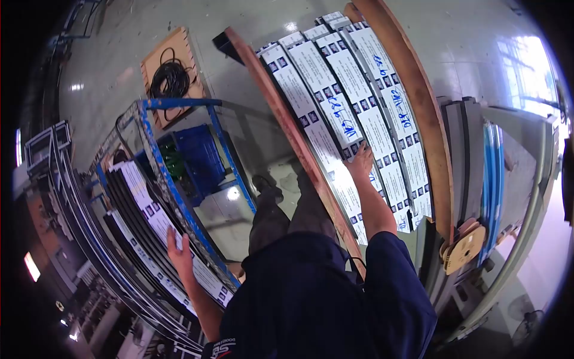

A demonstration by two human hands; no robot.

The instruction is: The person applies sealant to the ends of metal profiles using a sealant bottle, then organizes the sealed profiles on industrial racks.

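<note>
My right hand (362,160) rests with spread fingers on the top of a row of long white boxes (335,96) with printed labels and blue handwriting, stacked in a wooden-edged pallet frame (418,102). My left hand (178,254) lies flat on a long white-labelled box (149,209) among dark long boxes in a blue metal cart (164,161) at my left. Neither hand grips anything; both just touch box tops. My dark blue shirt and legs fill the lower middle.
A blue plastic crate (200,158) sits on the shiny floor behind the cart. A wooden board with coiled black cable (171,75) lies farther off. Grey and blue panels (493,173) and a wooden reel (465,245) stand at the right. Dark racks line the left.
</note>
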